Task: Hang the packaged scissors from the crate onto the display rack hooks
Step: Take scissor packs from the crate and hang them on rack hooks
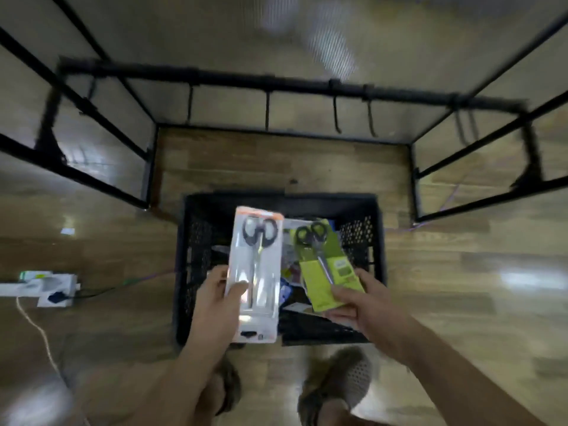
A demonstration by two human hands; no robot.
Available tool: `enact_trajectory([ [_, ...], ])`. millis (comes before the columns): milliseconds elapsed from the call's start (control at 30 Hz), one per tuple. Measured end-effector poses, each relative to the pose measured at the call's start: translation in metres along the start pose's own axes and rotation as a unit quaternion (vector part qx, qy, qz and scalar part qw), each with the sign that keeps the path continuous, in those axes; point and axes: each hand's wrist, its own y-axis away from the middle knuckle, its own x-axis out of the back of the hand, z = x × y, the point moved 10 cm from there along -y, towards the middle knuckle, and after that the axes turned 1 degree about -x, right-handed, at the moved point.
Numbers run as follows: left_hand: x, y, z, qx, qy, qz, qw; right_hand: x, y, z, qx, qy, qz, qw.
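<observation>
Over the crate, the left hand grips a white scissors pack with thumb on its face, the right hand pinches a green pack by its lower corner, more packs lie inside, and the rack's hooks hang beyond.
</observation>
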Motion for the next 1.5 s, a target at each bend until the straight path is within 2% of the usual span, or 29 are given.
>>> enact_trajectory([
  [67, 0.035, 0.043, 0.053, 0.0, 0.022, 0.012, 1.0, -0.008, 0.075, -0.034, 0.011, 0.012, -0.02, 1.0],
  [167, 0.099, 0.136, 0.169, -0.055, 0.04, 0.017, 0.998, -0.034, 0.193, -0.097, 0.042, 0.009, -0.02, 0.999],
  [300, 0.181, 0.253, 0.303, -0.124, 0.059, 0.014, 0.99, -0.069, 0.336, -0.174, 0.086, 0.015, 0.054, 0.995],
  [367, 0.212, 0.294, 0.357, -0.173, 0.076, 0.004, 0.982, -0.093, 0.399, -0.219, 0.146, 0.028, 0.077, 0.986],
  [533, 0.274, 0.376, 0.477, -0.298, 0.17, 0.017, 0.939, -0.153, 0.542, -0.302, 0.326, 0.013, 0.023, 0.945],
  [600, 0.291, 0.41, 0.509, -0.343, 0.184, 0.028, 0.921, -0.168, 0.587, -0.325, 0.357, 0.001, 0.008, 0.934],
  [833, 0.323, 0.504, 0.524, -0.41, 0.22, 0.074, 0.882, -0.167, 0.682, -0.352, 0.459, 0.017, -0.032, 0.888],
  [967, 0.328, 0.526, 0.52, -0.424, 0.209, 0.098, 0.876, -0.16, 0.709, -0.346, 0.497, 0.015, -0.033, 0.867],
  [1033, 0.328, 0.529, 0.516, -0.426, 0.215, 0.106, 0.872, -0.16, 0.712, -0.339, 0.497, -0.004, -0.038, 0.867],
  [1233, 0.331, 0.52, 0.514, -0.427, 0.215, 0.061, 0.876, -0.182, 0.714, -0.331, 0.506, -0.027, -0.069, 0.86],
  [1500, 0.422, 0.471, 0.523, -0.422, 0.249, 0.082, 0.868, -0.273, 0.704, -0.365, 0.538, 0.016, -0.082, 0.839],
])
